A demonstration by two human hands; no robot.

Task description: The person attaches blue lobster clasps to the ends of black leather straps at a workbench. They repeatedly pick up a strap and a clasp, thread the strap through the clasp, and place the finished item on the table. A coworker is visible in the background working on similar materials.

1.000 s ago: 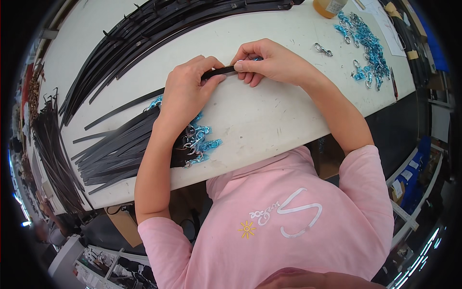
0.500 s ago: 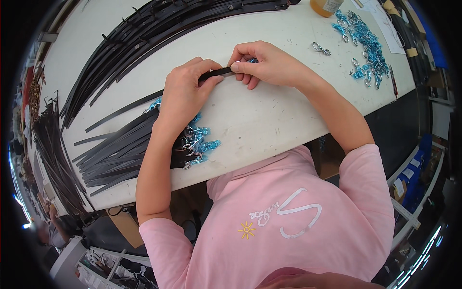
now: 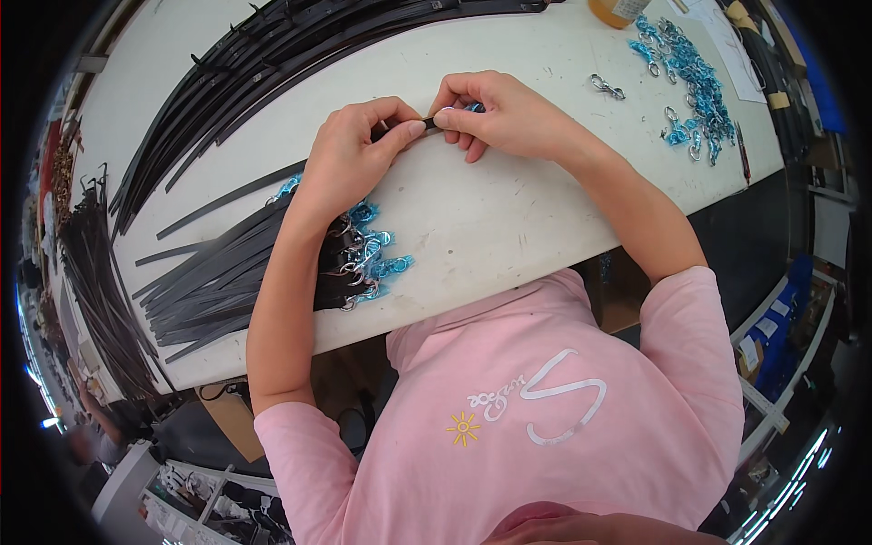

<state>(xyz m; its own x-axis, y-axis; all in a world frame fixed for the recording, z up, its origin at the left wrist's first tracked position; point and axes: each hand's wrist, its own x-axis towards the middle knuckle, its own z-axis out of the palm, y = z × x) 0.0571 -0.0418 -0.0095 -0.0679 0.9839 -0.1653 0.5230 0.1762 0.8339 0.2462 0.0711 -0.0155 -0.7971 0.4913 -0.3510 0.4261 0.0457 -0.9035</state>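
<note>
A long black strap (image 3: 232, 199) runs in from the left, passes behind my left hand (image 3: 356, 154) and ends between my two hands. My left thumb and fingers pinch it close to its end. My right hand (image 3: 495, 113) grips the very tip, its fingertips almost meeting the left ones. A bit of blue wrapping (image 3: 475, 106) shows within my right fingers; the rest of that piece is hidden. Below my left forearm lies a pile of black straps (image 3: 213, 282), their right ends fitted with metal snap hooks (image 3: 368, 250) in blue wrapping.
Many long black strips (image 3: 263, 68) lie across the back left of the white table (image 3: 490, 227). A bundle of thin straps (image 3: 100, 291) hangs at the left edge. One loose snap hook (image 3: 607, 86) and a heap of blue-wrapped hooks (image 3: 695, 77) lie right, near an amber-filled container (image 3: 619, 9).
My left hand has slid toward the right along the strap, so less strap shows between my hands. My right hand has risen very slightly, still gripping the tip.
</note>
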